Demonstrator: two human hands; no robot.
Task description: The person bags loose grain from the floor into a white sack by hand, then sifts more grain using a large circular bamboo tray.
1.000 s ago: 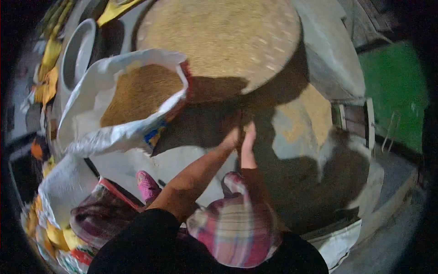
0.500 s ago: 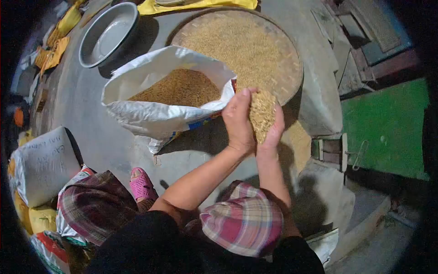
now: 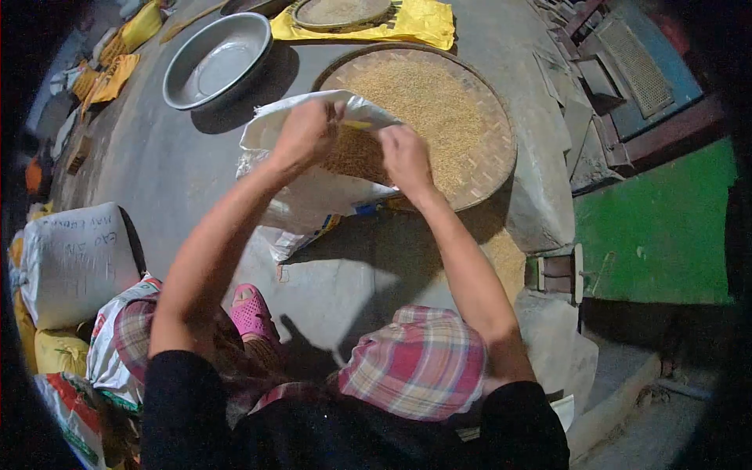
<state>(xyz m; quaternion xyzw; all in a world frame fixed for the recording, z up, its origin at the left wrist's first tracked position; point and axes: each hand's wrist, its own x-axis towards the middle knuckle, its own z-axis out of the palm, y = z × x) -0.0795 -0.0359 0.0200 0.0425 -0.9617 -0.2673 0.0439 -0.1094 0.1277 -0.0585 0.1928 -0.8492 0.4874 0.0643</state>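
Note:
A white woven sack (image 3: 301,205) stands with its mouth open, brown unhusked grain (image 3: 356,154) inside. My left hand (image 3: 308,135) is over the sack's mouth, fingers curled at its far rim and slightly blurred. On the right side of that rim, my right hand (image 3: 409,163) is closed with its fingers bent on the sack's edge. No grain shows in either hand. Just behind the sack lies a wide round woven bamboo tray (image 3: 493,157), spread with paler golden grain (image 3: 427,98). The hands partly cover the sack's inside.
A grey metal basin (image 3: 176,92) is at the back left. Behind the tray, a yellow sheet (image 3: 427,23) lies under a smaller round tray (image 3: 345,25). Filled sacks (image 3: 82,266) stand at my left. A green panel (image 3: 650,235) is on the right, with spilled grain (image 3: 505,258) nearby.
My cupped hands held a heap of grain before; now they are apart and without it. Both moved to the sack's rim, the left going farther left and up. The view has shifted slightly.

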